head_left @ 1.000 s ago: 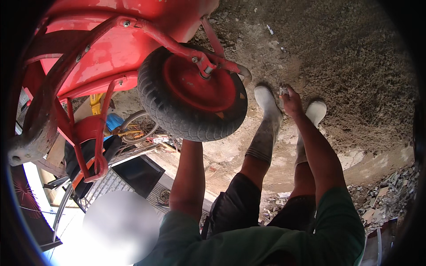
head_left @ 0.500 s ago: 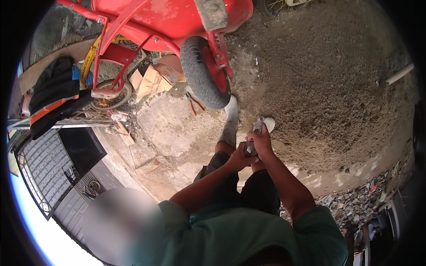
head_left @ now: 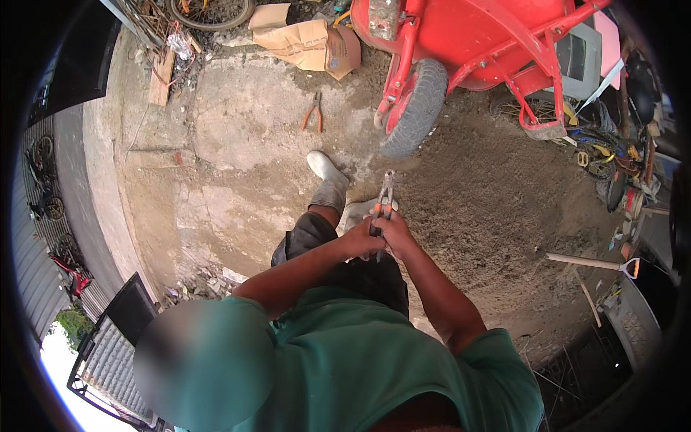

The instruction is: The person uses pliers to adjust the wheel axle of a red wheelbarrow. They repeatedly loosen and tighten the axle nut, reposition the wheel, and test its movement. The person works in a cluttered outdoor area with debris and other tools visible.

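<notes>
In front of my body, both hands are closed around a pair of pliers [head_left: 386, 189] with a long grey metal head and black-and-orange handles. My left hand [head_left: 358, 240] wraps the handle side from the left. My right hand [head_left: 394, 232] grips from the right, close against it. The pliers' head points away from me, toward the black tyre [head_left: 416, 111] of a red wheelbarrow [head_left: 471, 39]. Fingers partly hide the handles. A second pair of pliers [head_left: 312, 115], orange-handled, lies on the ground left of the wheel.
Torn brown cardboard [head_left: 306, 43] lies at the far side, near a wooden offcut [head_left: 162, 78]. Damp sandy soil [head_left: 475, 209] spreads to the right, with a wooden-handled tool [head_left: 583, 261] on it. Bicycle parts and scrap [head_left: 612, 158] crowd the far right. My pale boots [head_left: 327, 169] stand below the wheel.
My view has turned, so the wheelbarrow now appears farther right and the cardboard nearer the top. The pliers stay in both hands, their head now pointing more directly away from me.
</notes>
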A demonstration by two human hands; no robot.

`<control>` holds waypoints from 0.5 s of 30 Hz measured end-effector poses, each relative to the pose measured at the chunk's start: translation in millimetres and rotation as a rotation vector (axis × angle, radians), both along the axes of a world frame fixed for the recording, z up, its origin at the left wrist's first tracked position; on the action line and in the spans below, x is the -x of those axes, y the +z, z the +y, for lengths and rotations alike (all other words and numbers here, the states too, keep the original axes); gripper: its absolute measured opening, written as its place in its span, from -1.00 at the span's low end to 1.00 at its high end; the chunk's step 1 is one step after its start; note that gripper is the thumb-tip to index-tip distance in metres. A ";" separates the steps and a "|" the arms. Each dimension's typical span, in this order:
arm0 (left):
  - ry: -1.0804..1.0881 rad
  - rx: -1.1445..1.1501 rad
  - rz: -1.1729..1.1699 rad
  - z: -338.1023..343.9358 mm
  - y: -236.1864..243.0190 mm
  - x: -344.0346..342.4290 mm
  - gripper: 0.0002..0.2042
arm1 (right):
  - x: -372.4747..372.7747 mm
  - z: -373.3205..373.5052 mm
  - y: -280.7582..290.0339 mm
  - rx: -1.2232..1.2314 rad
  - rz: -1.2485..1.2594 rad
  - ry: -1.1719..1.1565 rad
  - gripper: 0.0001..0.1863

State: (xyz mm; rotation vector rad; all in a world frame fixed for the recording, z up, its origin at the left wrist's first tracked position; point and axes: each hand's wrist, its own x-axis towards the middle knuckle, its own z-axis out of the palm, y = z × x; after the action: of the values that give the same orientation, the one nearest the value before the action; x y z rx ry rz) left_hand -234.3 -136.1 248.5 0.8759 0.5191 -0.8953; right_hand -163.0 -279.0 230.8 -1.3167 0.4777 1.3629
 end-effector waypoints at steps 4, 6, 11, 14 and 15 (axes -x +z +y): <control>0.203 -0.120 0.125 39.7 20.2 -0.6 -0.53 | -11.0 53.3 7.1 0.077 -0.036 0.140 -0.60; 0.291 -0.210 0.012 62.0 18.8 -3.5 -0.54 | -10.8 80.2 -2.4 0.068 -0.078 0.160 -0.59; 0.380 -0.480 0.121 129.5 -12.1 28.6 -0.60 | -35.5 188.0 29.0 0.451 -0.473 0.886 -0.55; 0.187 -0.175 0.329 207.0 1.3 10.9 -0.60 | -48.9 201.3 4.0 0.093 -1.227 0.975 -0.44; 0.168 -0.164 0.326 219.6 -5.4 18.7 -0.60 | -52.8 212.7 2.2 -0.124 -1.406 1.013 -0.42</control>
State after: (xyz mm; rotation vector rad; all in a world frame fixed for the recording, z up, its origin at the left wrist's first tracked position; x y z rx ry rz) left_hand -253.0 83.4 243.1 0.8229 0.9462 -0.8530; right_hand -110.2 -66.3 233.0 -2.1068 -1.3408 0.7815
